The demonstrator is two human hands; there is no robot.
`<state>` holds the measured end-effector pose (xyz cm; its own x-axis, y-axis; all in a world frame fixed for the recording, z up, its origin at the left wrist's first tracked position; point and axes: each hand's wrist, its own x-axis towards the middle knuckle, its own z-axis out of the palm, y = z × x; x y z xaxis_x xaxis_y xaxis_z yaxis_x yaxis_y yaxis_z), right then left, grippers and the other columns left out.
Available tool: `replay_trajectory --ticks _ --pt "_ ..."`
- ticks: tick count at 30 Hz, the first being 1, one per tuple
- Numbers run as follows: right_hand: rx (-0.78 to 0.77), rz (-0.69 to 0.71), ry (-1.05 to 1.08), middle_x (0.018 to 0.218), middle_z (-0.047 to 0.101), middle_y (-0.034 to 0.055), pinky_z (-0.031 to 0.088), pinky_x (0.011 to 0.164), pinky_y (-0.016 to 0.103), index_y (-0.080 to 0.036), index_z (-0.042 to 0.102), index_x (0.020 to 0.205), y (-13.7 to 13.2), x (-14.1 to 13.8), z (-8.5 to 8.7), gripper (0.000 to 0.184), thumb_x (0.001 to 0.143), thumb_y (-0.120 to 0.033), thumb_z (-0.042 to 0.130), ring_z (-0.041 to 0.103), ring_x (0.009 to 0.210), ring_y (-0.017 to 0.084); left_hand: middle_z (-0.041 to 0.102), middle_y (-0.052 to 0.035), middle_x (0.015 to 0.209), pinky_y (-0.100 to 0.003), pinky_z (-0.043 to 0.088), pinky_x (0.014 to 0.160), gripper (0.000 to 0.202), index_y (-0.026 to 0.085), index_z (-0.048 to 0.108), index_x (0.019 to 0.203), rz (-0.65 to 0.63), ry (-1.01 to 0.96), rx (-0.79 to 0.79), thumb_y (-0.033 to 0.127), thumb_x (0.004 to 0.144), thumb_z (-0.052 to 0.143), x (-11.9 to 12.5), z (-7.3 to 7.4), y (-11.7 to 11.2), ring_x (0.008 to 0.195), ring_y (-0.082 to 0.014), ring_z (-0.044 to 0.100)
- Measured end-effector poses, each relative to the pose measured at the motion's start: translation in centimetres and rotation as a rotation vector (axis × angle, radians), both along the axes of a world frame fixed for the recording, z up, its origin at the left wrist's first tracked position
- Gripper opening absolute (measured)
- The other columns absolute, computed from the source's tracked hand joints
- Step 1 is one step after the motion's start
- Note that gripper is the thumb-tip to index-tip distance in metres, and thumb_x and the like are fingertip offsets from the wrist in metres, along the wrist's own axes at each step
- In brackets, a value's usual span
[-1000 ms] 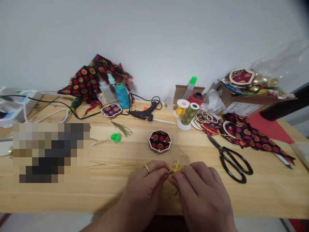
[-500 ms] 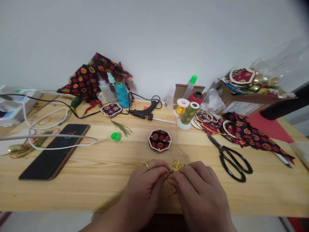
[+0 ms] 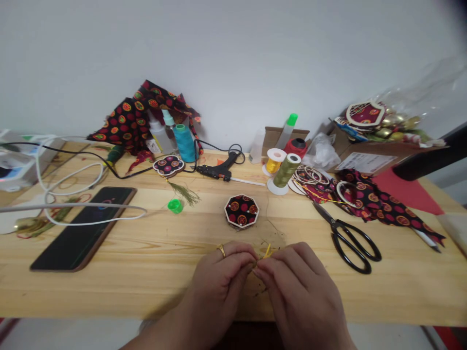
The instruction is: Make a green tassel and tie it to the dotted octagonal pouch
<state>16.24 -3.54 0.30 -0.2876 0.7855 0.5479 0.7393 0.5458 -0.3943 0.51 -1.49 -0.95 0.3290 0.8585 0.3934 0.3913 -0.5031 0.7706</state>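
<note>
My left hand [image 3: 217, 284], with a gold ring, and my right hand [image 3: 297, 289] meet at the near edge of the wooden table [image 3: 401, 287]. Both pinch a small bundle of yellow and olive threads [image 3: 265, 253] between their fingertips. A thin olive thread runs from the bundle up toward the olive thread spool [image 3: 285, 174]. Just beyond my hands lies an octagonal piece covered in black and red patterned fabric [image 3: 241, 211].
Black scissors [image 3: 348, 236] lie to the right, near patterned fabric scraps [image 3: 379, 204] and wooden rings [image 3: 310, 176]. A phone [image 3: 82, 228] with white cables lies left. Behind stand a glue gun [image 3: 219, 170], a green cap [image 3: 175, 206], bottles, a teal spool [image 3: 184, 142] and cardboard boxes [image 3: 368, 158].
My hands stay almost still, with only small finger movements on the thread bundle. The view has shifted slightly.
</note>
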Motion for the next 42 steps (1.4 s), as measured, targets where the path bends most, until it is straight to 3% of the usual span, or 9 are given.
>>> replay_trajectory --ticks 17,32,42 --pt "0.035 0.003 -0.101 0.063 0.06 0.0073 0.044 0.059 0.034 -0.013 0.065 0.071 0.2 -0.2 0.0 0.024 0.088 -0.007 0.05 0.049 0.066 0.02 0.074 -0.0047 0.085 -0.021 0.056 0.068 0.024 0.018 0.066 0.09 -0.021 0.068 0.107 0.002 0.086 0.048 0.0 -0.4 -0.1 0.079 -0.0155 0.071" --pt "0.081 0.006 -0.126 0.068 0.064 0.0092 0.042 0.059 0.036 -0.009 0.069 0.081 0.3 0.1 0.0 0.019 0.088 -0.01 0.052 0.049 0.067 0.021 0.073 -0.0014 0.088 -0.019 0.054 0.074 0.027 0.019 0.066 0.092 -0.106 0.01 -0.02 -0.002 0.085 0.05 0.1 -0.1 -0.1 0.084 -0.0129 0.069" --pt "0.237 0.107 -0.27 0.065 0.063 0.0082 0.031 0.059 0.036 -0.01 0.07 0.075 0.5 -0.3 0.7 0.034 0.091 -0.007 0.04 0.046 0.066 0.021 0.073 -0.0044 0.085 -0.021 0.054 0.073 0.025 0.017 0.069 0.085 -0.051 -0.014 -0.102 0.002 0.085 0.05 -0.1 0.0 -0.1 0.081 -0.0142 0.069"
